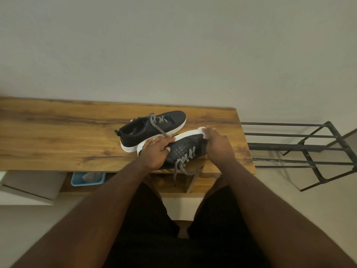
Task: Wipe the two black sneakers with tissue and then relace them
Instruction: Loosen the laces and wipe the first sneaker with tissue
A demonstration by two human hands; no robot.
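No brand name, label or writing can be read anywhere in the frame; the shoes show none that is legible.

At the lower left, below the wooden table [58, 132], sits one white box [29, 187], and just right of it one blue bin [87, 178] with something pale and crumpled inside.

On the table top, right of centre, lie two black sneakers with white soles. The far sneaker [146, 128] stands upright on its sole, toe toward the upper right, its black-and-white patterned lace [157, 125] loose and trailing toward the near one. The near sneaker [185, 149] is tipped on its side at the front edge of the table, its white sole turned away from the person, and its own loose lace [183, 163] hangs over the table edge.

Two bare hands are on the near sneaker. The left hand [156, 149] lies over its heel end, fingers spread and curled around the shoe, steadying it. The right hand [216, 142] covers the toe end, fingers bent down and closed on one white tissue [202, 130], which is pressed against the sole at the toe; only a small part of the tissue shows past the fingertips.

At the right of the frame, beside the table, stands one black metal rack [301, 147] with bare bars.
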